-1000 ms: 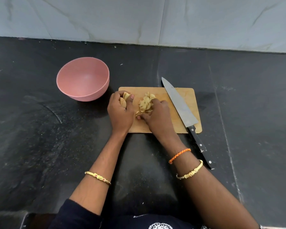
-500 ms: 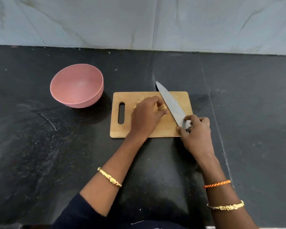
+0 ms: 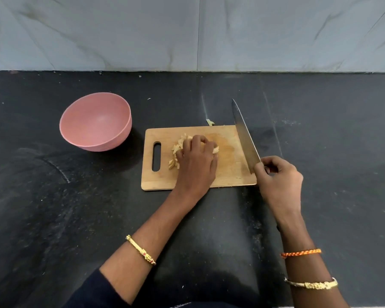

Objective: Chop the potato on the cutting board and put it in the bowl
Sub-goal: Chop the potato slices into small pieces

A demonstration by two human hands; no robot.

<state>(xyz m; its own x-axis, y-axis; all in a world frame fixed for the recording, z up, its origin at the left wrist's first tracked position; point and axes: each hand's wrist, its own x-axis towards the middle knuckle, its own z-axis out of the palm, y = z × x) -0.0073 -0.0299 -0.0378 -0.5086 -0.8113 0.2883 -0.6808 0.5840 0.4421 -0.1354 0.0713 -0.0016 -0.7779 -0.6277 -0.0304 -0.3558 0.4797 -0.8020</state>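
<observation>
A wooden cutting board (image 3: pixel 229 170) lies on the black counter with a pile of chopped potato pieces (image 3: pixel 178 150) near its middle. My left hand (image 3: pixel 197 162) rests over the pile with curled fingers holding the pieces together. My right hand (image 3: pixel 278 181) grips the handle of a large knife (image 3: pixel 245 136) at the board's right edge; the blade points away from me along that edge. A pink bowl (image 3: pixel 96 122) with nothing in it stands left of the board.
One stray potato scrap (image 3: pixel 210 122) lies on the counter just behind the board. A grey marble wall (image 3: pixel 187 32) closes the back of the black counter (image 3: pixel 53 207).
My right hand left the potato pile, moved right to the knife and took its handle. My left hand shifted from the board's left end onto the pile.
</observation>
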